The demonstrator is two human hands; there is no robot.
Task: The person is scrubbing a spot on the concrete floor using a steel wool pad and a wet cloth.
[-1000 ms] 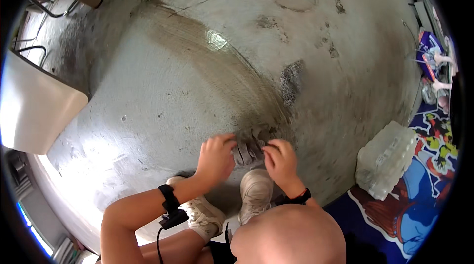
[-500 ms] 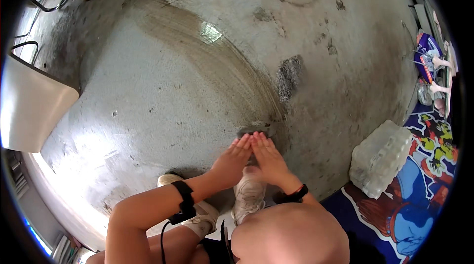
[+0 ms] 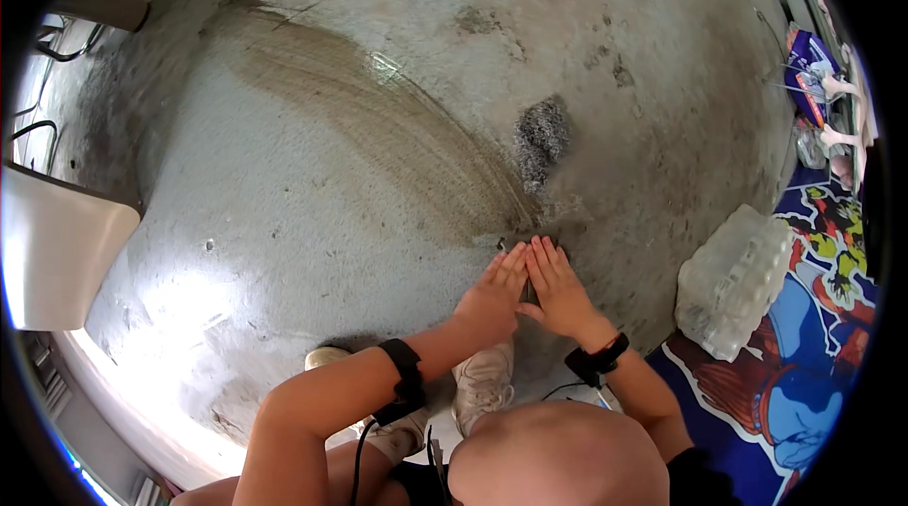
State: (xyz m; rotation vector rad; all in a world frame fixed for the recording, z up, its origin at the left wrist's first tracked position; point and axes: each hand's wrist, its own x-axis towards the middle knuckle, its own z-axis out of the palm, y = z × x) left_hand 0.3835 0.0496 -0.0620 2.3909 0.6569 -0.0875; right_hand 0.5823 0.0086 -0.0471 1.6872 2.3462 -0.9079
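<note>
My left hand (image 3: 492, 298) and my right hand (image 3: 560, 295) lie side by side, fingers stretched flat and pointing away from me. Their palms face down over the grey concrete floor (image 3: 312, 222), index fingers nearly touching. Whatever lies under the palms, if anything, is hidden. A small dark speck (image 3: 502, 244) shows by the left fingertips. Just beyond the hands, a brown wet-looking smear (image 3: 397, 137) curves off to the far left. A grey, curly clump like a steel-wool scourer (image 3: 542, 142) rests on the floor farther out.
At the right stands a clear plastic egg-carton-like stack (image 3: 738, 279) beside a colourful printed mat (image 3: 804, 383). Purple packages (image 3: 811, 71) sit beyond it. A pale chair-like panel (image 3: 66, 246) is at the left. My beige shoe (image 3: 484, 383) stands close behind the hands.
Both hands have slid together to the right and slightly away from me, staying flat. The view has shifted a little; the grey clump stays on the floor.
</note>
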